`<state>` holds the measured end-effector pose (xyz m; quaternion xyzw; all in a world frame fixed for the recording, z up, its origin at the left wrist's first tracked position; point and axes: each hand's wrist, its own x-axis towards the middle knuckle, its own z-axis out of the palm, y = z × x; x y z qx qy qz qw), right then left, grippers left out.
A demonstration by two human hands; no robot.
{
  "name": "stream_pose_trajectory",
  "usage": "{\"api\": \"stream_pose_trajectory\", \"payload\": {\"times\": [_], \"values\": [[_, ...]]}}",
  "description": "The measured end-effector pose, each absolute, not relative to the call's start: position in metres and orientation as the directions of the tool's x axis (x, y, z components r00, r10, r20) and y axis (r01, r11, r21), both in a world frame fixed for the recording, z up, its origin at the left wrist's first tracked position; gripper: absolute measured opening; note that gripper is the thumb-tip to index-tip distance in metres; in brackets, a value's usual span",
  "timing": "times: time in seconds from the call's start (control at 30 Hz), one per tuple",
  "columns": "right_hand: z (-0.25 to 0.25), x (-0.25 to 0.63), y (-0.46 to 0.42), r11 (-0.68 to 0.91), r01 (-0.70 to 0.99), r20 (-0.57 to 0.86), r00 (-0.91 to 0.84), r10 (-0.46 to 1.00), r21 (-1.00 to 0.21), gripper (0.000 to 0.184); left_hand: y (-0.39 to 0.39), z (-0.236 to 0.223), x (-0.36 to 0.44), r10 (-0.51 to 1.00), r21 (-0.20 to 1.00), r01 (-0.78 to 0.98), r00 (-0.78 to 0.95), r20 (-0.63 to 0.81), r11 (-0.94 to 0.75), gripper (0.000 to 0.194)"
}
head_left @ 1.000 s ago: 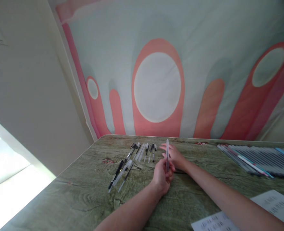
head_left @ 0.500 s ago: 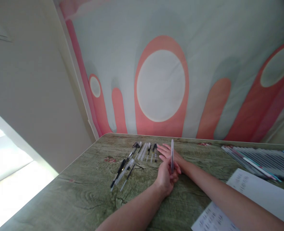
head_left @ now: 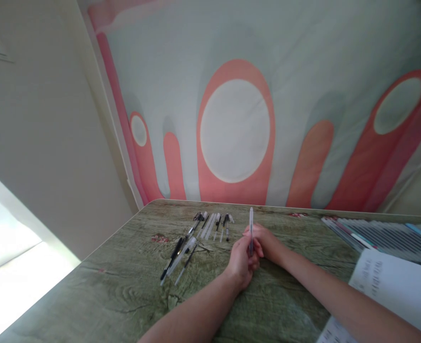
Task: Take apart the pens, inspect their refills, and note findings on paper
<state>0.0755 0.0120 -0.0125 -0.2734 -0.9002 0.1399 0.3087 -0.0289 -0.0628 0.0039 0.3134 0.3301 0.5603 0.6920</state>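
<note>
My left hand (head_left: 242,263) is closed around a clear pen barrel (head_left: 251,224), which stands nearly upright above the fist. Just behind it is my right hand (head_left: 262,239), its fingers curled in against the left hand. What those fingers hold, if anything, is hidden. To the left of both hands lie loose pen parts: a row of clear tubes (head_left: 210,226), slim refills and dark caps. Nearer to me is a small group with a black pen (head_left: 173,255), a clear barrel (head_left: 182,256) and a thin refill (head_left: 186,265).
A wood-patterned table (head_left: 125,281) carries everything. At the right lie many grey pens (head_left: 392,233) side by side, a few coloured ones among them. White paper sheets (head_left: 403,286) with small marks lie under my right forearm. A patterned wall (head_left: 303,62) rises behind the table.
My right hand has drawn back from the row of pen parts to behind my left hand, its outstretched fingers now curled. The paper has shifted right and the view has turned slightly.
</note>
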Motion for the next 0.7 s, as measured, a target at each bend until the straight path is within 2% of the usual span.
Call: {"api": "stream_pose_trajectory", "payload": {"times": [0.1, 0.23, 0.37, 0.5, 0.7], "values": [[-0.014, 0.087, 0.007, 0.795, 0.475, 0.457, -0.651, 0.606, -0.378, 0.018, -0.059, 0.001, -0.032, 0.977, 0.760, -0.614, 0.164, -0.140, 0.212, 0.036], [-0.020, 0.106, -0.002, 0.752, 0.576, 0.500, -0.571, 0.651, -0.321, 0.016, -0.055, -0.001, -0.035, 0.966, 0.692, -0.674, 0.195, -0.171, 0.259, 0.028], [-0.023, 0.122, -0.008, 0.701, 0.609, 0.486, -0.516, 0.705, -0.371, 0.021, -0.055, -0.002, -0.036, 0.965, 0.633, -0.728, 0.191, -0.180, 0.262, 0.022], [-0.022, 0.131, -0.007, 0.678, 0.594, 0.420, -0.532, 0.735, -0.434, 0.023, -0.053, -0.004, -0.035, 0.963, 0.603, -0.752, 0.191, -0.189, 0.267, 0.019], [-0.017, 0.131, -0.014, 0.664, 0.602, 0.403, -0.527, 0.748, -0.444, 0.022, -0.051, -0.007, -0.035, 0.961, 0.574, -0.774, 0.170, -0.217, 0.267, 0.018]]}}
